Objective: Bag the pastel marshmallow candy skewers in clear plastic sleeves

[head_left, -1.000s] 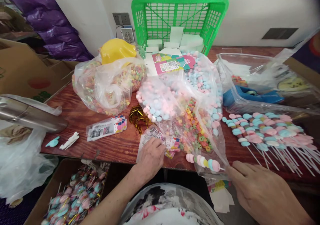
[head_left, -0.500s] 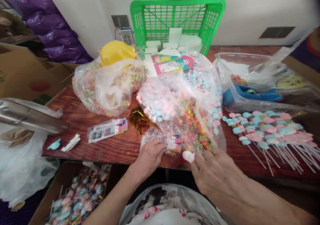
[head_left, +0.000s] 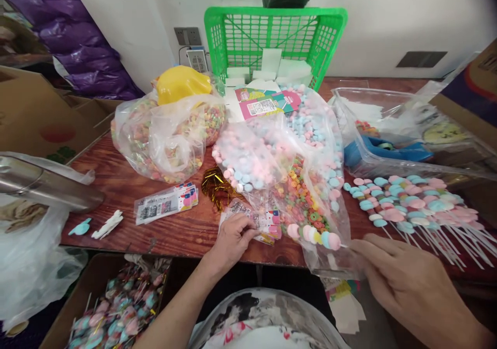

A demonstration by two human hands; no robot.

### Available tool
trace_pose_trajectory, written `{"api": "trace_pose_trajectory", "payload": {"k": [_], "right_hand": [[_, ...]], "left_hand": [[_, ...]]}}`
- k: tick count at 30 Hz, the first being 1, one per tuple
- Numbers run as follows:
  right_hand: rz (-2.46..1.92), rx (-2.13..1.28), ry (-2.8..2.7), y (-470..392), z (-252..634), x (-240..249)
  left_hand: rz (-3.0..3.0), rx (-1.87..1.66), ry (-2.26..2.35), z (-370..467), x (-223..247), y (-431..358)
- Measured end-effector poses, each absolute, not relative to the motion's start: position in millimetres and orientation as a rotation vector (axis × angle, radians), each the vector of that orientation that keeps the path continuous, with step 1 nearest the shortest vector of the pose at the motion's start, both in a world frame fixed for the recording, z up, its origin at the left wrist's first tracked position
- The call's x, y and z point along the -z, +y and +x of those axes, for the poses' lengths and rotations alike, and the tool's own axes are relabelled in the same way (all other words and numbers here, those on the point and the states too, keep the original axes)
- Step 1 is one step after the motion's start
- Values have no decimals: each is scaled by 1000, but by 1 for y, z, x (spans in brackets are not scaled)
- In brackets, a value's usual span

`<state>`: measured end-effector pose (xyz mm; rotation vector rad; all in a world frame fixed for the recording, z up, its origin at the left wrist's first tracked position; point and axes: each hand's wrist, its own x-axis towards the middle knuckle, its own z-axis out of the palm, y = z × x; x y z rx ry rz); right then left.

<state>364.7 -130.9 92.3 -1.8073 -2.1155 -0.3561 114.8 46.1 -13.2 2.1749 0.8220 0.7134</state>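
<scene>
By its stick, my right hand (head_left: 407, 276) grips a marshmallow skewer (head_left: 314, 236) of pink, white, yellow and blue pieces. The skewer lies sideways over the front of a clear bag of ring-shaped candies (head_left: 303, 193). My left hand (head_left: 235, 237) rests on a small stack of printed plastic packets (head_left: 267, 219), thumb and fingers drawn together; what they pinch, if anything, is hidden. Behind the packets sits a bunch of gold twist ties (head_left: 217, 183). Many finished marshmallow skewers (head_left: 411, 201) are piled at the right, their white sticks toward the front edge.
A large bag of pink and blue marshmallows (head_left: 248, 157) lies mid-table, with a green basket (head_left: 275, 12) behind. Another candy bag (head_left: 155, 142), more packets (head_left: 166, 204) and a steel flask (head_left: 50, 188) are leftward. A clear tub (head_left: 388, 162) stands right; below left, a box of wrapped skewers (head_left: 116, 307).
My right hand has moved right along the stick, bringing the skewer's whole row of marshmallows into view. My left hand stays on the packets, with its fingers more curled.
</scene>
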Motion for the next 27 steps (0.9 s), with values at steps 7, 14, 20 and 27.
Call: {"api": "trace_pose_trajectory", "payload": {"k": [7, 14, 20, 27], "right_hand": [[-1710, 153, -1826, -142, 362, -69], [-1744, 130, -1871, -137, 354, -46], [-1664, 43, -1914, -126, 340, -38], [-1522, 27, -1903, -108, 333, -34]], "left_hand": [[2109, -762, 812, 117, 10, 47], [2118, -771, 815, 116, 11, 46], [2174, -697, 697, 116, 13, 48], [2287, -732, 666, 115, 9, 44]]}}
